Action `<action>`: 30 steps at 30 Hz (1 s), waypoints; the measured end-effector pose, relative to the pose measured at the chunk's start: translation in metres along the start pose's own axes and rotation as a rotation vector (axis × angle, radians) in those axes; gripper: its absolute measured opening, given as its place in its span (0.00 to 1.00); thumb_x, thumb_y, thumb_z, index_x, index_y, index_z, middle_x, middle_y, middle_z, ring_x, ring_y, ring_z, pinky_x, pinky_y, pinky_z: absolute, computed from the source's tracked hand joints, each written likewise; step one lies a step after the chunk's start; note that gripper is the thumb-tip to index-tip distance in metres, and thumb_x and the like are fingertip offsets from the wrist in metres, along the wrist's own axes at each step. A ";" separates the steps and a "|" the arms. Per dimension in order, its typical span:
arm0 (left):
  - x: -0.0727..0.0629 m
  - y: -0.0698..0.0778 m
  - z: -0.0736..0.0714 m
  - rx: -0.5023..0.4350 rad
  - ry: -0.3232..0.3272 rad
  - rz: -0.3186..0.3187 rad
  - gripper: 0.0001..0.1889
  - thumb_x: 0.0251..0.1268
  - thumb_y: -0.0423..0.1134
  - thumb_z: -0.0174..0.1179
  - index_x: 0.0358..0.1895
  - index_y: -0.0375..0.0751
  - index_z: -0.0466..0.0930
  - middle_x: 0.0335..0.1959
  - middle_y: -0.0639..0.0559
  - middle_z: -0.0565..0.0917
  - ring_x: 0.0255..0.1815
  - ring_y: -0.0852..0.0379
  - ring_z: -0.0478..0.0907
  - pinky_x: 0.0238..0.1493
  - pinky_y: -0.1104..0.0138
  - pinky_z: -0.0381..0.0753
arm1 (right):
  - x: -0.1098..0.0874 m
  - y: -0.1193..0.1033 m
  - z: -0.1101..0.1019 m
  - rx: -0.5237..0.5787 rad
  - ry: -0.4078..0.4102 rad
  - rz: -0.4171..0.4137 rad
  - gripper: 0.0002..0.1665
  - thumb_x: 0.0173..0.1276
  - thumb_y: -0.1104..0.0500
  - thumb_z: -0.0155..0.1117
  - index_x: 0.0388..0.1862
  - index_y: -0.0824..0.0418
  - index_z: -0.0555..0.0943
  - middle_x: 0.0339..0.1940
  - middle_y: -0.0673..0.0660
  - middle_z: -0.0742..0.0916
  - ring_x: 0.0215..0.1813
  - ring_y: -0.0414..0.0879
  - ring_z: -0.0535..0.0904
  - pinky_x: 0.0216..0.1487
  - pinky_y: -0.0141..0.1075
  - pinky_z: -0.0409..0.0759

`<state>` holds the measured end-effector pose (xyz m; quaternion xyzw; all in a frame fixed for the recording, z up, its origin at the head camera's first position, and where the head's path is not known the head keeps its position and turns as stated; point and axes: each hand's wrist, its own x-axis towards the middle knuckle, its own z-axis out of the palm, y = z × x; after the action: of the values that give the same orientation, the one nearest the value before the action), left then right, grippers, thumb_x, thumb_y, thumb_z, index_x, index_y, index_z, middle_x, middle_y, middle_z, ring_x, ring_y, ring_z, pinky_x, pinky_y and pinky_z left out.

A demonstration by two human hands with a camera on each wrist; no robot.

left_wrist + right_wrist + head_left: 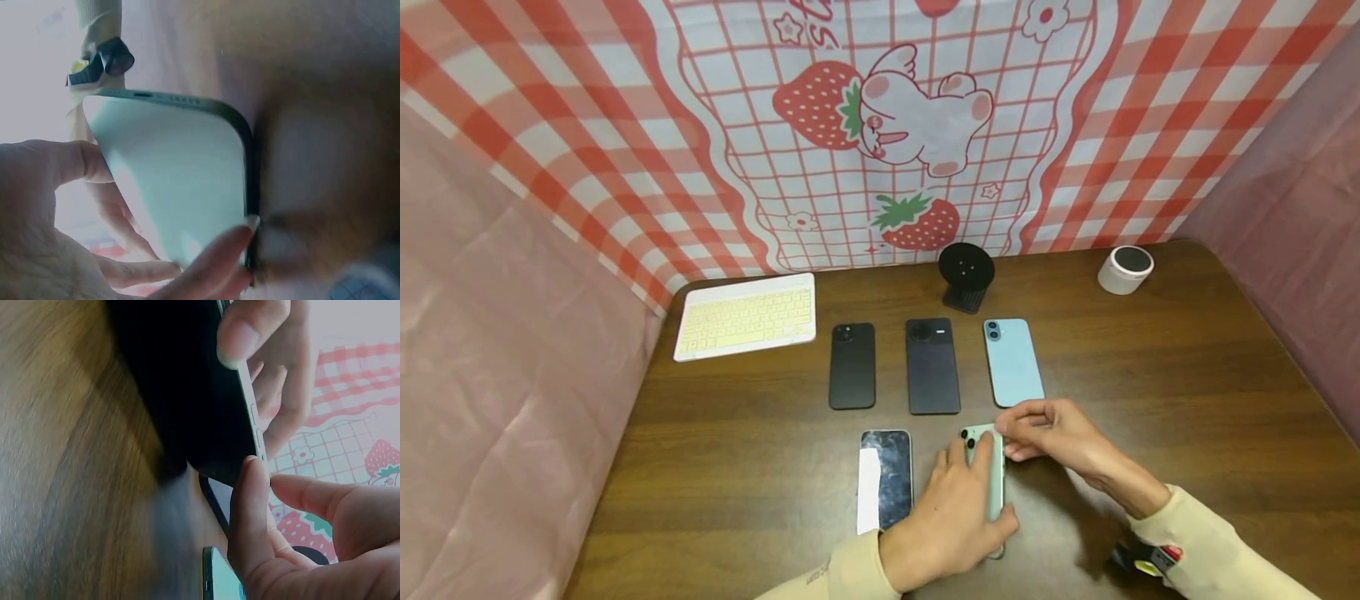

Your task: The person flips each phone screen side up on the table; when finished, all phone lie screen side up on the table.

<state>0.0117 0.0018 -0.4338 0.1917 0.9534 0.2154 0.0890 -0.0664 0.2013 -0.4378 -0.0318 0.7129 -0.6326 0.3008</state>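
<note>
A pale green smartphone (996,492) is held up in both hands, tilted, with its back and cameras showing in the head view. My left hand (951,508) grips it across the back, thumb at one long edge and fingers at the other, as the left wrist view shows. With thumb and fingertips my right hand (1060,437) pinches the phone's top right corner. In the right wrist view the phone's dark screen (187,381) faces away from the palm of the left hand (290,369). Left of it lies a smartphone (895,479) screen up, partly behind the left sleeve.
Behind the hands lie a black phone (852,367), a dark phone (934,371) and a light blue phone (1017,362) in a row. A white keyboard (745,318), a black stand (967,268) and a white cylinder (1124,271) stand farther back. Strawberry-print cloth (925,125) hangs behind the table.
</note>
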 end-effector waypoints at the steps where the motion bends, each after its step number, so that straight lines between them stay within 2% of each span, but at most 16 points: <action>1: 0.000 -0.002 -0.002 -0.025 -0.007 -0.005 0.45 0.63 0.55 0.67 0.80 0.42 0.59 0.62 0.34 0.76 0.58 0.41 0.80 0.54 0.57 0.86 | 0.000 -0.001 0.000 0.019 -0.015 -0.003 0.24 0.78 0.62 0.60 0.59 0.84 0.75 0.38 0.52 0.91 0.37 0.38 0.89 0.44 0.33 0.89; 5: 0.001 -0.009 -0.007 -0.106 -0.034 -0.024 0.46 0.63 0.54 0.67 0.81 0.42 0.59 0.63 0.37 0.76 0.54 0.45 0.82 0.50 0.59 0.86 | -0.001 -0.002 0.002 0.075 -0.050 0.002 0.25 0.80 0.64 0.55 0.63 0.86 0.71 0.41 0.54 0.90 0.40 0.40 0.90 0.46 0.33 0.89; 10: 0.001 -0.015 -0.011 -0.222 -0.079 -0.051 0.46 0.63 0.54 0.66 0.81 0.45 0.58 0.62 0.44 0.76 0.47 0.54 0.78 0.42 0.66 0.81 | 0.000 0.001 0.005 0.091 -0.078 0.010 0.28 0.77 0.66 0.58 0.66 0.86 0.68 0.43 0.56 0.92 0.40 0.40 0.90 0.47 0.33 0.89; 14: 0.001 -0.018 -0.012 -0.306 -0.110 -0.057 0.45 0.63 0.53 0.66 0.81 0.47 0.58 0.62 0.47 0.76 0.46 0.57 0.77 0.41 0.68 0.79 | 0.002 0.006 0.008 0.068 -0.099 0.006 0.27 0.77 0.66 0.59 0.65 0.86 0.68 0.48 0.61 0.91 0.41 0.41 0.90 0.48 0.34 0.89; 19: 0.002 -0.024 -0.014 -0.424 -0.114 -0.018 0.41 0.63 0.47 0.66 0.78 0.44 0.61 0.61 0.49 0.77 0.47 0.63 0.77 0.45 0.72 0.78 | 0.003 0.011 0.009 0.035 -0.126 -0.004 0.26 0.77 0.67 0.60 0.65 0.86 0.69 0.53 0.70 0.89 0.43 0.43 0.90 0.49 0.37 0.89; 21: 0.003 -0.027 -0.015 -0.484 -0.108 0.005 0.39 0.63 0.44 0.66 0.77 0.43 0.62 0.60 0.49 0.78 0.45 0.66 0.78 0.44 0.74 0.78 | 0.003 0.013 0.010 0.024 -0.125 -0.007 0.28 0.77 0.67 0.61 0.66 0.86 0.69 0.54 0.73 0.88 0.44 0.44 0.91 0.49 0.37 0.89; 24: 0.003 -0.031 -0.015 -0.580 -0.103 0.041 0.38 0.61 0.37 0.66 0.75 0.41 0.63 0.58 0.46 0.81 0.37 0.70 0.79 0.38 0.76 0.78 | 0.003 0.014 0.011 -0.004 -0.099 -0.017 0.29 0.76 0.66 0.62 0.67 0.86 0.69 0.55 0.75 0.87 0.45 0.46 0.91 0.49 0.37 0.89; 30: 0.005 -0.038 -0.017 -0.704 -0.084 0.069 0.37 0.59 0.29 0.66 0.73 0.39 0.64 0.59 0.37 0.84 0.33 0.74 0.82 0.34 0.76 0.81 | 0.003 0.015 0.013 -0.063 -0.028 -0.032 0.29 0.75 0.63 0.66 0.65 0.84 0.72 0.49 0.71 0.88 0.43 0.49 0.92 0.47 0.38 0.89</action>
<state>-0.0092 -0.0341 -0.4355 0.1902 0.8092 0.5253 0.1815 -0.0579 0.1917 -0.4530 -0.0616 0.7275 -0.6142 0.2995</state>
